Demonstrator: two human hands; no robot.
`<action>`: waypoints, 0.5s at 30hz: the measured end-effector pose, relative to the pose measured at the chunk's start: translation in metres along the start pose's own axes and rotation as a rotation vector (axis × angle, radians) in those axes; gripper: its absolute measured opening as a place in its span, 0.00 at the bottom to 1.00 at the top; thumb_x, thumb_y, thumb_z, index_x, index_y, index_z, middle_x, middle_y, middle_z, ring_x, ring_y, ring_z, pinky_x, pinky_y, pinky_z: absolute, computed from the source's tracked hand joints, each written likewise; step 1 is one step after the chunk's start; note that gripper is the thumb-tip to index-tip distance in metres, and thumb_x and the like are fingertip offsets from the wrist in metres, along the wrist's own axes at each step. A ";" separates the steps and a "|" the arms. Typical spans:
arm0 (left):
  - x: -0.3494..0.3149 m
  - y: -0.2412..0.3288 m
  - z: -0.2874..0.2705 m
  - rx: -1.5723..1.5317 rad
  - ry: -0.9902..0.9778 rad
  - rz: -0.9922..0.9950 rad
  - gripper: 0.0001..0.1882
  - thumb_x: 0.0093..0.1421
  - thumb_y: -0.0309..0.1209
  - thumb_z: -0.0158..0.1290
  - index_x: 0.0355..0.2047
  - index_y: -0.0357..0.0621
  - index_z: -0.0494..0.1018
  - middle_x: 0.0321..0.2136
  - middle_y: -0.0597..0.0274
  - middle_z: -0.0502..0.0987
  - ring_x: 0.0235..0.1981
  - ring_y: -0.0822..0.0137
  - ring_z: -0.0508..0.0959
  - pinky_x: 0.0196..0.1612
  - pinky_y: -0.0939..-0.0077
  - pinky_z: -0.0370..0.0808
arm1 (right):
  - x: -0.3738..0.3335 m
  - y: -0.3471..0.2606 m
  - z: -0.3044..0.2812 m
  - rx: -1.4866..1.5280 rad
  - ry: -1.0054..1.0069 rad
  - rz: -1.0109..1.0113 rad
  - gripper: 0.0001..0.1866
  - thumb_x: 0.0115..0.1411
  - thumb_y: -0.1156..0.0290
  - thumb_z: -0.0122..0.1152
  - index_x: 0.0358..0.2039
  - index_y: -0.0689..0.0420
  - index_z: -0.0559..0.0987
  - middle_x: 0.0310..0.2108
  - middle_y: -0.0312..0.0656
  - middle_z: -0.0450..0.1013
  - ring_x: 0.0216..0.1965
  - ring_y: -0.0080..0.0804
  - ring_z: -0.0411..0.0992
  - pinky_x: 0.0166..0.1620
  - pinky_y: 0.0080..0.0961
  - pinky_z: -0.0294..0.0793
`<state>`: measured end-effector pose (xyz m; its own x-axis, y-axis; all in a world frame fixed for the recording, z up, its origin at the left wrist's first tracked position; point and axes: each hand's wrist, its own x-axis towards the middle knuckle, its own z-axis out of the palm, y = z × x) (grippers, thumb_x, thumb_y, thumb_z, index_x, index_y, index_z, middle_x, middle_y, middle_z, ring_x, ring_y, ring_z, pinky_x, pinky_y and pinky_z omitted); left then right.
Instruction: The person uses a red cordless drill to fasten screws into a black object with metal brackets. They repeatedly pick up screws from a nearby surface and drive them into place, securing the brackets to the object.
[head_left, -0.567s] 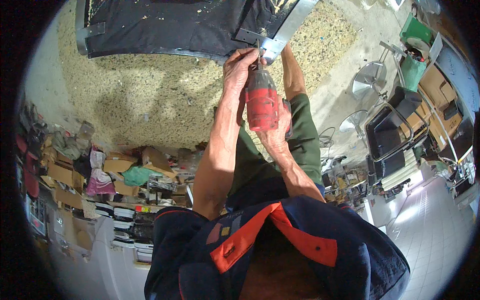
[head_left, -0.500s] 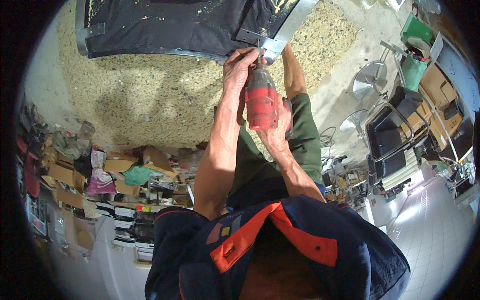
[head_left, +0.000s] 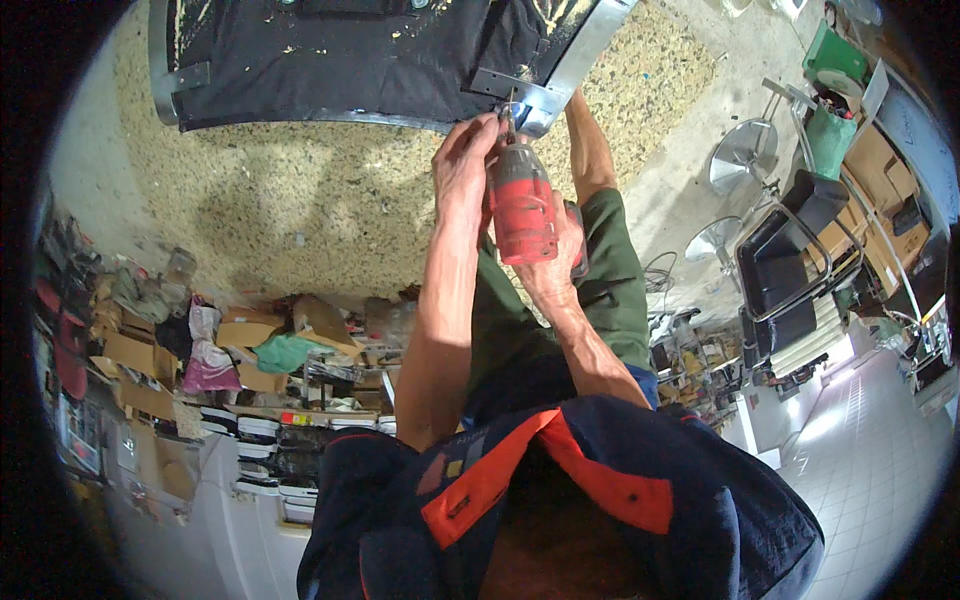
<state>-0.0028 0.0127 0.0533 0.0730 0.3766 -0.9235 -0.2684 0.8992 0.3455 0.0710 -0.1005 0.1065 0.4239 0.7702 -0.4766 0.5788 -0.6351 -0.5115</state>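
Note:
My right hand (head_left: 560,245) is wrapped around a red and black cordless drill (head_left: 523,210), whose grip is mostly hidden. The drill's thin bit (head_left: 512,108) points away from me at a flat metal bracket (head_left: 505,82). That bracket sits at the near right corner of a black fabric-covered panel (head_left: 330,75) with a metal frame (head_left: 582,55). My left hand (head_left: 466,165) is beside the drill's nose, fingers curled together close to the bit. What they pinch, if anything, is too small to make out.
A speckled mat (head_left: 280,210) lies under the panel. My bare lower leg (head_left: 592,150) is right of the drill. To the right are an upturned black chair (head_left: 785,265) and round metal bases (head_left: 742,155). Cardboard boxes (head_left: 140,355) and clutter stand at left.
My left hand has moved slightly back toward me and left, exposing more of the bit. The drill has come back a little from the bracket, still in my right hand.

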 end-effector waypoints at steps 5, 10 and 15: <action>-0.067 0.006 -0.003 0.033 -0.039 -0.006 0.24 0.70 0.46 0.49 0.56 0.38 0.73 0.49 0.62 0.77 0.46 0.70 0.77 0.49 0.72 0.75 | -0.003 -0.001 0.012 -0.010 0.013 0.054 0.24 0.51 0.59 0.71 0.39 0.60 0.70 0.24 0.52 0.75 0.26 0.55 0.76 0.30 0.45 0.73; -0.068 0.003 -0.008 0.247 -0.052 0.122 0.26 0.60 0.31 0.62 0.57 0.36 0.72 0.51 0.55 0.78 0.52 0.67 0.75 0.56 0.69 0.72 | -0.009 -0.003 0.016 0.053 0.026 0.090 0.25 0.49 0.62 0.73 0.40 0.61 0.70 0.27 0.52 0.76 0.28 0.56 0.76 0.31 0.45 0.74; -0.055 0.001 -0.033 0.363 -0.160 0.231 0.26 0.57 0.25 0.64 0.56 0.37 0.73 0.50 0.57 0.78 0.49 0.67 0.77 0.55 0.70 0.74 | -0.020 -0.005 0.026 0.206 0.046 0.059 0.24 0.50 0.67 0.71 0.43 0.63 0.72 0.33 0.53 0.75 0.34 0.52 0.77 0.38 0.42 0.75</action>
<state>-0.0393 -0.0143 0.0992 0.2062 0.5802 -0.7880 0.0563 0.7969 0.6015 0.0418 -0.1139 0.1000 0.4870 0.7303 -0.4791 0.3993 -0.6740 -0.6215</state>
